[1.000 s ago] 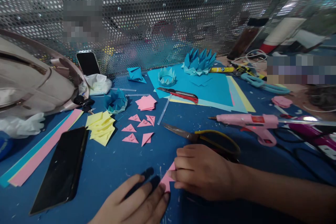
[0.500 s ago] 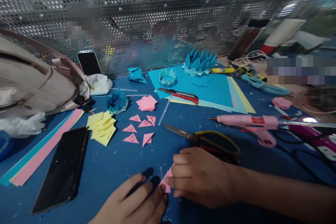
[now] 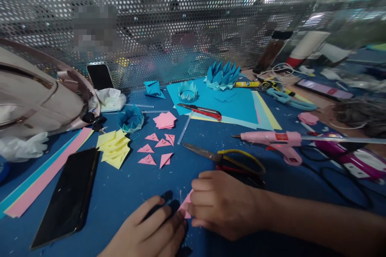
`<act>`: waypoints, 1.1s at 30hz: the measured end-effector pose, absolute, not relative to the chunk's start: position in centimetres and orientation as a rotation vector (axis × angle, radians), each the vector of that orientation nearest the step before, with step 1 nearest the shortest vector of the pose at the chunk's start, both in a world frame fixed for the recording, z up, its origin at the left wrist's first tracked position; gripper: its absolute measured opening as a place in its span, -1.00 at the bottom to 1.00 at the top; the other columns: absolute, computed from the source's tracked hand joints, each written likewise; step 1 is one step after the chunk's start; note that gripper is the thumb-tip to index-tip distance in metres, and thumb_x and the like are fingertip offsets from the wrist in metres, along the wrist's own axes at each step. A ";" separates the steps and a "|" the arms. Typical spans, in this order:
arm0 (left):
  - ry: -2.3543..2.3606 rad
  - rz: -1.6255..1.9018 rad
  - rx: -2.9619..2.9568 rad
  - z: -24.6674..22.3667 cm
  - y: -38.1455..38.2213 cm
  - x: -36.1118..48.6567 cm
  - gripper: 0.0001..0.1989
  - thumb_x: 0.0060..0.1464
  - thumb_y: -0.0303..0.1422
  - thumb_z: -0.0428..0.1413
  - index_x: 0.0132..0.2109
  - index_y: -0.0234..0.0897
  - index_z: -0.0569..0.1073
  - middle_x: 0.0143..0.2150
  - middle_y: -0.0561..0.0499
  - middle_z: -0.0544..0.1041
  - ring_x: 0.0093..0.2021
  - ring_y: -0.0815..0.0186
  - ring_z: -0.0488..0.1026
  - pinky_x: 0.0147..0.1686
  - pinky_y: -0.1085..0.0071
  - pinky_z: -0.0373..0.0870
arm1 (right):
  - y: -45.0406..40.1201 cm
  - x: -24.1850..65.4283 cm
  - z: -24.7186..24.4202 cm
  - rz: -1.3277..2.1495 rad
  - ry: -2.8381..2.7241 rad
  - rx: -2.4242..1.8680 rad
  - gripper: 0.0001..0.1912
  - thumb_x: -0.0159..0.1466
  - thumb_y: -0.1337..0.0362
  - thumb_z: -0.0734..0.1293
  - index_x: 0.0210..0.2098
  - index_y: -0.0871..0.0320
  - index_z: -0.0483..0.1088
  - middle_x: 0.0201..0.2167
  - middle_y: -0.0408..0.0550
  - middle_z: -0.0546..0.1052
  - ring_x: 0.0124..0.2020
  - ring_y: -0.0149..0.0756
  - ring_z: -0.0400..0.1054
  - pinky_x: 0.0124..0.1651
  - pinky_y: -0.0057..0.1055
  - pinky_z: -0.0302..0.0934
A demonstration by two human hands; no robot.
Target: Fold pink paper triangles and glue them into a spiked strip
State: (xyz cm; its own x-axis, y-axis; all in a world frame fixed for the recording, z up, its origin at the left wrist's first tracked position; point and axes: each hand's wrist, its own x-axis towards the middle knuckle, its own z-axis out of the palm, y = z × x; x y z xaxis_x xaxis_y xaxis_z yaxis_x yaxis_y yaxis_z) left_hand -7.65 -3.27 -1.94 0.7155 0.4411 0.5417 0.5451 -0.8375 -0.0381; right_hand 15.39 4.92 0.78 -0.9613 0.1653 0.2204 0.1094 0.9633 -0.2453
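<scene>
A small pink paper piece (image 3: pixel 187 200) lies on the blue table at the bottom centre, partly covered by fingers. My right hand (image 3: pixel 221 204) has its curled fingers pressed on its right side. From the left, my left hand (image 3: pixel 153 225) touches its lower left edge with the fingertips. Several folded pink triangles (image 3: pixel 147 160) rest farther off, below a stack of pink squares (image 3: pixel 164 120). Yellow paper squares (image 3: pixel 113 148) are left of them. Scissors (image 3: pixel 223 158) lie just beyond my right hand.
A pink glue gun (image 3: pixel 277 139) lies to the right, with cables. Behind are a red cutter (image 3: pixel 205 111), blue sheets (image 3: pixel 235 108) and a spiky blue paper form (image 3: pixel 222 74). A black phone (image 3: pixel 68 196) and a bag (image 3: pixel 36 92) are at left.
The view has turned slightly right, so things appear shifted left. Both hands keep nearly the same pose on the pink piece.
</scene>
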 end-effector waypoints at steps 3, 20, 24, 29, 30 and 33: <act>-0.794 -0.803 -2.718 -2.1 -3.2 -7.6 -0.71 0.36 -0.28 -0.01 -0.12 -0.27 0.59 -0.15 0.09 0.66 -0.21 0.31 0.50 0.21 0.24 0.14 | 4.9 15.3 0.8 0.335 -2.874 -0.195 -0.77 0.40 0.24 0.23 -0.33 0.20 0.42 -0.39 -0.12 0.49 -0.39 -0.31 0.16 -0.36 -0.29 -0.08; -0.829 -0.897 -2.745 -2.0 -3.0 -7.3 -0.73 0.34 -0.29 0.02 -0.14 -0.30 0.58 -0.18 0.09 0.67 -0.22 0.30 0.50 0.19 0.27 0.16 | 5.4 15.9 0.5 0.242 -2.861 -0.181 -0.68 0.44 0.28 0.13 -0.35 0.20 0.41 -0.45 -0.08 0.45 -0.45 -0.31 0.10 -0.35 -0.30 -0.07; -0.813 -0.874 -2.750 -1.9 -3.0 -7.3 -0.72 0.36 -0.33 -0.01 -0.12 -0.30 0.58 -0.16 0.10 0.67 -0.23 0.31 0.50 0.16 0.28 0.19 | 5.1 16.0 0.3 0.303 -2.793 -0.187 -0.60 0.48 0.24 0.05 -0.27 0.22 0.44 -0.44 -0.11 0.46 -0.45 -0.31 0.12 -0.35 -0.30 -0.07; -0.835 -0.860 -2.753 -1.8 -2.9 -7.3 -0.70 0.38 -0.30 -0.04 -0.14 -0.27 0.58 -0.17 0.13 0.67 -0.26 0.33 0.50 0.15 0.30 0.20 | 5.0 15.9 0.5 0.306 -2.822 -0.247 -0.65 0.46 0.25 0.09 -0.28 0.20 0.43 -0.43 -0.10 0.46 -0.43 -0.29 0.13 -0.37 -0.29 -0.10; -0.830 -0.863 -2.749 -1.8 -2.9 -7.4 -0.68 0.39 -0.29 -0.06 -0.15 -0.25 0.58 -0.18 0.14 0.67 -0.26 0.34 0.50 0.15 0.31 0.19 | 5.1 15.8 0.6 0.297 -2.836 -0.267 -0.68 0.45 0.26 0.11 -0.29 0.20 0.43 -0.45 -0.11 0.45 -0.44 -0.29 0.12 -0.37 -0.29 -0.11; -0.813 -0.854 -2.738 -1.8 -2.9 -7.6 -0.64 0.41 -0.29 -0.10 -0.16 -0.25 0.58 -0.18 0.14 0.67 -0.26 0.35 0.51 0.14 0.31 0.19 | 5.2 15.7 0.8 0.284 -2.856 -0.286 -0.73 0.41 0.30 0.16 -0.32 0.20 0.43 -0.47 -0.11 0.43 -0.45 -0.27 0.09 -0.37 -0.27 -0.12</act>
